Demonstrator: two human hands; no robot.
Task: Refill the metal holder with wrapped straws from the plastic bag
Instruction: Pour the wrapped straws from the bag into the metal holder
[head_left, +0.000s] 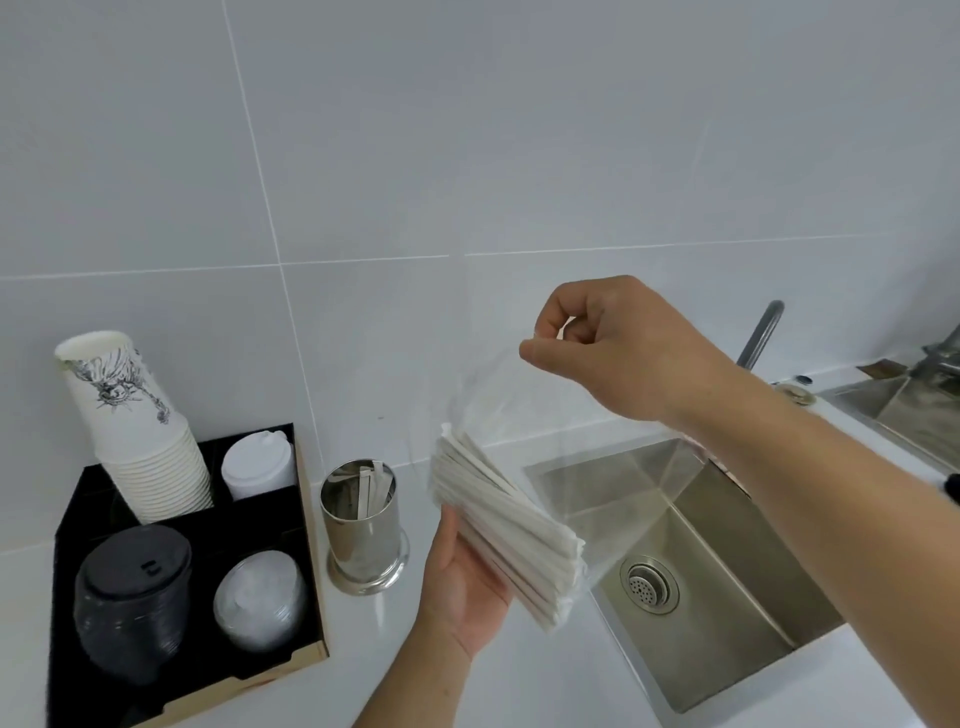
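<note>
Clear plastic bag, pinched at its top by the right hand at centre frame, hangs open so the left hand below can grip the wrapped straws, likely bound for the nearly empty metal holder just left.

light even, soft — shadows faint | edges bowed — slight blur

Two hands are counted: left hand, right hand. One plastic bag is held between them, its wrapped straws too many to number. Left of the hands: one metal holder, three straws within; one organiser, four compartments. One sink is noted beneath the right hand.
</note>
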